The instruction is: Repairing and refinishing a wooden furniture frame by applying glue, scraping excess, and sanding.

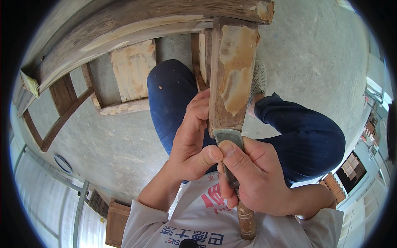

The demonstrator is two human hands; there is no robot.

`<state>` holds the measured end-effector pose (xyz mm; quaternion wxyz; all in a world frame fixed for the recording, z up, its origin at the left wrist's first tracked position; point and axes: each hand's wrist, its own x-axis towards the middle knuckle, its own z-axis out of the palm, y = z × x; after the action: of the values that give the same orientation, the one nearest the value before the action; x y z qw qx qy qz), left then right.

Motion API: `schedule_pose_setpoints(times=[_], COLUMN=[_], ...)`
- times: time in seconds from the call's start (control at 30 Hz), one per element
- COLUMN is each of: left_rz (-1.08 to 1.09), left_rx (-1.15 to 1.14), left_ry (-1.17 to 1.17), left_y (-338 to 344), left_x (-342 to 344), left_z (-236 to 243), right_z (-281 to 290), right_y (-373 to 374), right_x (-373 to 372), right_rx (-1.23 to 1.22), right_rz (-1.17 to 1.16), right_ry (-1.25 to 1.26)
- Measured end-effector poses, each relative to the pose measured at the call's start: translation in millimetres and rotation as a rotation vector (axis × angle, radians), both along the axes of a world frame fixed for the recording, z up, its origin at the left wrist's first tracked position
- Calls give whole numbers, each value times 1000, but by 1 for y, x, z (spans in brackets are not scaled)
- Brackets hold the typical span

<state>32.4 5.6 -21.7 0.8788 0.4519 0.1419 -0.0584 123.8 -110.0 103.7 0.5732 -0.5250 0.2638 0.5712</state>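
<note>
A wide wood chisel point(229, 135) with a flat steel blade and a round wooden handle point(246, 221) is gripped by my right hand point(264, 177), its thumb pressed on the blade. The blade's edge rests against the near end of a weathered wooden post point(227, 91) with patches of tan filler. My left hand point(190, 140) curls its fingers along the left side of that post, and its thumb tip meets the chisel beside my right thumb. Part of the left fingers is hidden by the post.
The post joins a long wooden beam point(124, 37) across the top. Slats and a filler-smeared panel point(134, 70) belong to the frame at left. My knees in dark trousers point(306, 140) flank the post over a concrete floor point(314, 62). A wooden cabinet point(117, 223) stands lower left.
</note>
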Motion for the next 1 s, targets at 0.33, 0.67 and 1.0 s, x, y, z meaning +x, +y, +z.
schedule_pose_setpoints(times=[0.33,0.67,1.0], left_rz=[-15,-22,29], left_rx=[-25,-37,-116], left_ry=[5,-16,-45], left_y=[2,4,3], left_x=[1,1,1], left_z=[-1,-3,-5], right_z=[-3,-4,-9], right_y=[2,3,1], right_x=[-9,-12,-19], right_rx=[-6,-3,-3], right_rz=[-47,-64,-82], right_ry=[-49,-65,-73])
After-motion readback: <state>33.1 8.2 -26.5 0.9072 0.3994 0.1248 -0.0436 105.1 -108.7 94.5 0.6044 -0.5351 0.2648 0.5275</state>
